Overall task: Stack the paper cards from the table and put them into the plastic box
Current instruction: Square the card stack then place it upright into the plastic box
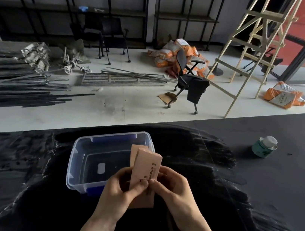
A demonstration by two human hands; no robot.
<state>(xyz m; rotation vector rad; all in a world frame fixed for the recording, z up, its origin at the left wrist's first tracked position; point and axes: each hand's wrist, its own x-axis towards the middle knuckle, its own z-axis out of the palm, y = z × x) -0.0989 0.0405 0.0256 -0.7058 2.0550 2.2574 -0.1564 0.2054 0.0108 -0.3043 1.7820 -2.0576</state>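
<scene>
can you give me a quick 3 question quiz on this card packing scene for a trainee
1. True or false: the paper cards already lie inside the plastic box.
2. Which hands have a grip on the cards? A) left hand only B) right hand only C) both hands
3. Fill in: the small green can stands on the black table, off to the person's ____ side.

Key
1. False: the cards are held above the table, in front of the box, which holds no cards.
2. C: the left hand and the right hand both pinch the stack.
3. right
</scene>
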